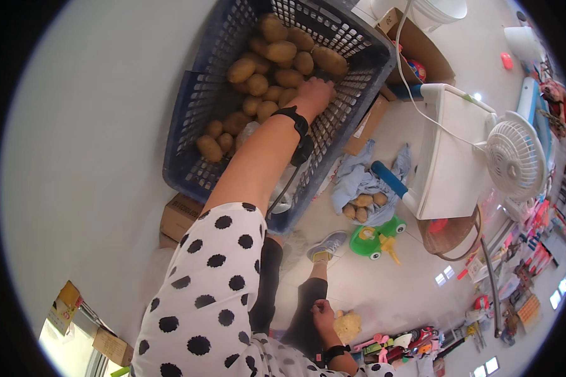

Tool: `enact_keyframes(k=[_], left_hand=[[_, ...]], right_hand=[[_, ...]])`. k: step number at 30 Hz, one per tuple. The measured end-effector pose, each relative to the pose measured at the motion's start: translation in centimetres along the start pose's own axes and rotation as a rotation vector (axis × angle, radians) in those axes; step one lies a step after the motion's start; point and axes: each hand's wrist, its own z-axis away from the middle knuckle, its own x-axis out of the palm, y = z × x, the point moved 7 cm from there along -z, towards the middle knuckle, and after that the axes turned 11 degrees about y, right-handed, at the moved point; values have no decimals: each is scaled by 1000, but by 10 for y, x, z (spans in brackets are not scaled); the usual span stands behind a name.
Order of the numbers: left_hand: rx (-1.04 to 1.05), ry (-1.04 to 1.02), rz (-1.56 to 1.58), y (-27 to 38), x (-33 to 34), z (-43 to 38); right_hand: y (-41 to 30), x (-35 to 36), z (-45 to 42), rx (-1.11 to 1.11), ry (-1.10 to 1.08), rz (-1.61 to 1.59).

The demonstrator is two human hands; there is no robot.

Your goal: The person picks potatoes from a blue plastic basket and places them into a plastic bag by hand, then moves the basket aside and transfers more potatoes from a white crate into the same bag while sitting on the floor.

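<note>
My left hand (315, 96) reaches down into a deep blue plastic basket (283, 226), its fingers low among the potatoes (287, 77) near the slatted side wall. Whether it grips a potato is hidden by the back of the hand. Many potatoes lie piled in the basket, with clear plastic partly under my left forearm. My right hand (322, 313), its fingers curled, rests by my knee; nothing plain shows in it. On the floor, a light blue cloth or bag (346, 181) lies spread beside the basket with several potatoes (364, 201) on it.
A cardboard box (179, 217) shows under the basket's near end. A green toy car (377, 238), a white box-shaped item (453, 155), a small white fan (516, 155) with a cord, and a brown basket (453, 235) stand to the right. Toys and goods line the far right.
</note>
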Motion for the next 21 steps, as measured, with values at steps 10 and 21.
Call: enact_keyframes(k=[10, 21], left_hand=[[-240, 101, 805, -56, -65, 37], [-535, -26, 1937, -1, -195, 129]], right_hand=[[21, 11, 6, -319, 28, -41], [63, 15, 3, -587, 97, 77]])
